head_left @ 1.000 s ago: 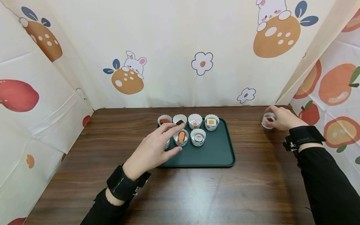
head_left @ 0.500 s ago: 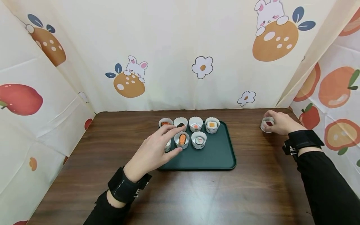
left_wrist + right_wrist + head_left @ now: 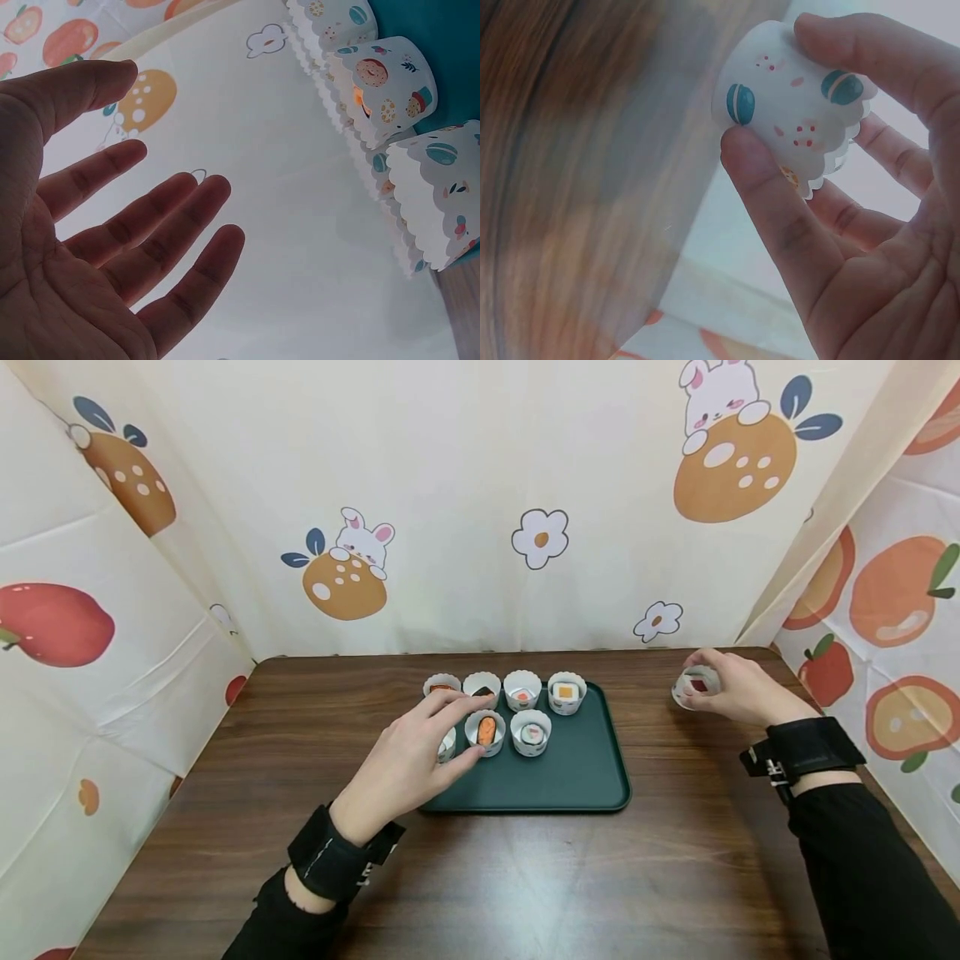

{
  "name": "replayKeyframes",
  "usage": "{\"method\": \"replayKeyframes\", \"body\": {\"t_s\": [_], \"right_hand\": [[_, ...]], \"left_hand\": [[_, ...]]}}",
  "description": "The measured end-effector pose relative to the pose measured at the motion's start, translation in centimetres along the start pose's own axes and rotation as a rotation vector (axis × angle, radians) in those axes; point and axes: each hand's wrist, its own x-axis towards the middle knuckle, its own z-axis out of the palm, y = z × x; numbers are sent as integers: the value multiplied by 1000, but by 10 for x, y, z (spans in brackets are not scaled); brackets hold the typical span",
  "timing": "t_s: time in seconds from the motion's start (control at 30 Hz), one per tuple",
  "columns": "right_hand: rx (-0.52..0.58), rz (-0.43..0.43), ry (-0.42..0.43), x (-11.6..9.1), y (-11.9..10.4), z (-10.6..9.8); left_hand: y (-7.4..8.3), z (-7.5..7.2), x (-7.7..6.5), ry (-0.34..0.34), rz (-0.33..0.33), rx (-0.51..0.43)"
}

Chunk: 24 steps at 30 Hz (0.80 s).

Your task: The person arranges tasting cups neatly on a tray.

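My right hand (image 3: 738, 689) grips a white paper baking cup (image 3: 784, 97) between thumb and fingers, at the right of the table. A small piece with a dark red top lies in that cup; printed macarons decorate its side. Over the left part of a dark green tray (image 3: 540, 789) hovers my left hand (image 3: 405, 752). Its fingers are spread and hold nothing, as the left wrist view shows. Near its fingertips stand paper cups with an orange-topped sushi piece (image 3: 487, 731) and a black-wrapped piece (image 3: 482, 692), the latter partly covered by the fingers.
More cups fill the tray's back and left: one with a yellow-topped piece (image 3: 565, 692), one with a white roll (image 3: 532, 735), one with an orange-centred piece (image 3: 522, 696). A printed curtain (image 3: 450, 460) borders the wooden table (image 3: 525, 885) behind and at both sides.
My right hand has shifted left with the cup, away from the right-hand curtain. My left hand has stayed over the tray. The head view tilted slightly at first.
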Motion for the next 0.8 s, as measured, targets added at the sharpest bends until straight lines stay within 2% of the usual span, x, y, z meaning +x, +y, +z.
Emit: {"method": "replayKeyframes", "body": {"t_s": [0.4, 0.8], "right_hand": [[53, -92, 50, -9, -47, -2], [71, -274, 174, -26, -98, 2]], "left_hand": [[0, 1, 0, 11, 2, -3], [1, 1, 1, 26, 11, -15]]}}
